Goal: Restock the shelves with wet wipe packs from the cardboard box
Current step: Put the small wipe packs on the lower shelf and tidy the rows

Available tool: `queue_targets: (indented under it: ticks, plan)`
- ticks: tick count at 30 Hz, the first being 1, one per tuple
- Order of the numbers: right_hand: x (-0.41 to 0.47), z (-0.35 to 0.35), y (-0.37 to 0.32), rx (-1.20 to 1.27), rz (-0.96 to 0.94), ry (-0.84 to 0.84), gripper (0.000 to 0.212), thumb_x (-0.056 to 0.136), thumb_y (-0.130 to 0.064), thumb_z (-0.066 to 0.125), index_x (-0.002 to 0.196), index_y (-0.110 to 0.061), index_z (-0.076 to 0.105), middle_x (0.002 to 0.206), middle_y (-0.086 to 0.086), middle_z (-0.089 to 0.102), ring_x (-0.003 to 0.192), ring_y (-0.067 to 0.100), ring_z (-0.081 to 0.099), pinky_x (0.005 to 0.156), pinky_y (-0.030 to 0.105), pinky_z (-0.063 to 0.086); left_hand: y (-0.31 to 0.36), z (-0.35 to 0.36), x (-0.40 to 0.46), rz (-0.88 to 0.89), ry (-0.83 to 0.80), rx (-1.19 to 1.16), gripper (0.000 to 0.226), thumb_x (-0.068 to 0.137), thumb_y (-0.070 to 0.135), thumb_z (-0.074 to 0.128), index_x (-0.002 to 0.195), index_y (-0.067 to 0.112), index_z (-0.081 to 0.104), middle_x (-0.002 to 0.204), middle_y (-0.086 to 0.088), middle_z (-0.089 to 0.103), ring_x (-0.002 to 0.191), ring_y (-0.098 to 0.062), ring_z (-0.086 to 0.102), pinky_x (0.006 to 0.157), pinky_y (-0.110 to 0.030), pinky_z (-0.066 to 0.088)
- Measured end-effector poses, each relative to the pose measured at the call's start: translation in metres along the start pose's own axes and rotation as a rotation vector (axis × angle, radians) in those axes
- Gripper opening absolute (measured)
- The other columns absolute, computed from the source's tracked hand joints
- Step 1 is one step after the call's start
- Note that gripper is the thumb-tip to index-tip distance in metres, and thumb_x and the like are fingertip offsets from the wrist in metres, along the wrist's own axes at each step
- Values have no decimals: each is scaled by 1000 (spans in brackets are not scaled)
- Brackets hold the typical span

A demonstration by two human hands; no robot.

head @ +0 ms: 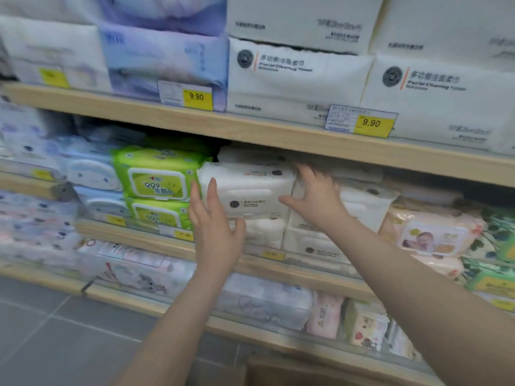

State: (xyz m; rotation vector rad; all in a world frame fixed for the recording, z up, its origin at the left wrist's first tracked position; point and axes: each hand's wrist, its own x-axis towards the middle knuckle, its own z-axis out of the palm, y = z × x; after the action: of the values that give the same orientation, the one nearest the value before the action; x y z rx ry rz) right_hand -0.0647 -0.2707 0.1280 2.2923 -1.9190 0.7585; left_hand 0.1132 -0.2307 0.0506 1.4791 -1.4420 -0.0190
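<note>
A white wet wipe pack (248, 190) sits on top of other white packs on the middle wooden shelf (156, 235), its front sticking out a little. My left hand (214, 227) is at the pack's left front corner with fingers straight and spread. My right hand (317, 199) is at the pack's right end, fingers straight, thumb across its front. More white packs (362, 201) are stacked just right of it. The corner of a cardboard box (278, 371) shows at the bottom edge.
Green wipe packs (158, 179) stand left of the white ones, with pale blue packs (92, 174) further left. Pink baby-print packs (429, 235) lie to the right. White facial towel bags (295, 76) fill the upper shelf (250, 129). Grey floor tiles (55, 335) show at lower left.
</note>
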Motion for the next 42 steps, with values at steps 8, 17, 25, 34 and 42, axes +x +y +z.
queue_targets:
  ticks: [8,17,25,34,42]
  plan:
    - [13,25,-4,-9,51,96,52,79,-52,65,126,-32,55,134,2,52,127,28,40,101,38,23,-13,14,-2,-148,-178,-285,99,79,12,65,149,28,-2,158,-5,6,146,-19,5,112,-30,15]
    - [14,45,-3,-115,33,282,47,78,-58,60,119,-35,59,122,3,58,116,28,47,94,40,27,-16,32,25,-248,-188,-177,105,74,20,68,149,36,-5,158,-7,10,141,-33,14,113,-46,20]
    - [-27,32,33,-252,-136,269,83,68,-50,73,140,-27,38,136,5,47,126,27,42,105,53,24,24,41,14,-6,-98,9,97,78,26,66,149,34,2,156,-18,-9,142,-41,-1,112,-54,17]
    - [-59,22,82,-455,-66,262,79,73,-54,69,140,-28,36,143,13,42,135,36,36,99,73,23,45,84,-22,-619,-191,-369,111,82,24,67,144,30,-25,153,-17,-27,143,-36,-15,116,-47,2]
    - [-46,31,78,-445,-29,294,74,72,-48,73,136,-30,41,139,10,45,129,36,39,98,74,19,30,93,-16,-540,-218,-375,114,80,19,69,144,36,-24,154,-15,-24,142,-37,-16,117,-48,0]
